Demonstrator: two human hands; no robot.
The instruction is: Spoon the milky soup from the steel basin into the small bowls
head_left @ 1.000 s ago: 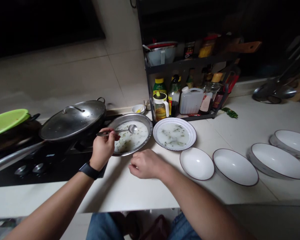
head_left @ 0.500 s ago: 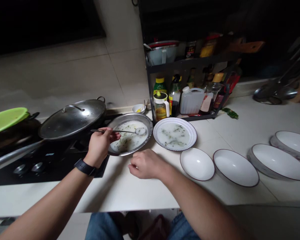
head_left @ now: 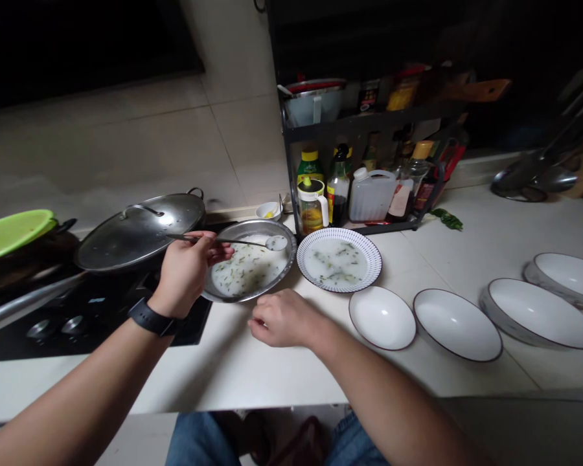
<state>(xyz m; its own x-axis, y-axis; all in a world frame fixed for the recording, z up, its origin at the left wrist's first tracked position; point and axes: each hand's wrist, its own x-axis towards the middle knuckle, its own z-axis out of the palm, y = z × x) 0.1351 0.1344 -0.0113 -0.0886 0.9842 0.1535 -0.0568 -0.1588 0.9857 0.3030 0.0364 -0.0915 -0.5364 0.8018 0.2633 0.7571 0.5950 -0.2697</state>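
My left hand (head_left: 189,265), with a dark watch on its wrist, grips the handle of a metal spoon (head_left: 276,243). The spoon's bowl carries whitish liquid above the right side of a metal basin (head_left: 293,249). In the basin lies a milky soup or porridge (head_left: 252,272) with green bits. My right hand (head_left: 282,317) is curled closed just in front of the basin, with nothing seen in it. Right of the basin, a patterned plate (head_left: 377,262) holds the same whitish liquid with greens.
White bowls with dark rims, such as this small one (head_left: 383,317), stand in a row to the right. At left, a lidded pan (head_left: 146,233) and a green basin (head_left: 17,233) are on the black stove (head_left: 107,323). Behind is a rack (head_left: 350,123) of bottles.
My left hand has moved slightly left and up with the spoon. The spoon's bowl has risen a little and shifted slightly right. My right hand stays in place.
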